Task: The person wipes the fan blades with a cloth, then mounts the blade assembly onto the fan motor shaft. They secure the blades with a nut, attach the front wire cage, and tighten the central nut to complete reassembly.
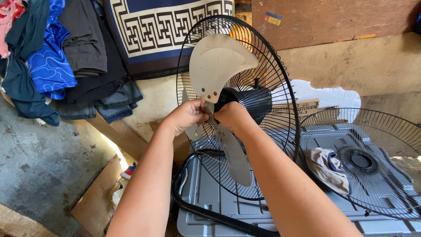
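At the hub of the upright rear fan guard (pixel 280 109), both hands meet on the metal fan blade assembly (pixel 219 66). The left hand (pixel 186 116) closes its fingers (pixel 202 115) on the centre of the blades from the left side, and the right hand (pixel 232 116) grips the same hub from the right, its fingers curled out of sight behind the blades, so how tightly they close I cannot tell. The two hands sit almost touching, equally near the hub. One broad blade rises straight up from the fingers, a second runs down and slightly right below them, so the long axis of the assembly is close to vertical, lying flat against the guard's wire face. The black motor housing (pixel 256 101) shows just behind the right hand.

To the right, well apart from the hands, the front guard (pixel 386 131) lies flat on a grey plastic lid (pixel 210 206), with a crumpled cloth (pixel 326 169) resting on its wires. A black rim ring (pixel 184 193) curves under the forearms. Clothes (pixel 52 61) hang at upper left beside a patterned rug (pixel 153 30).
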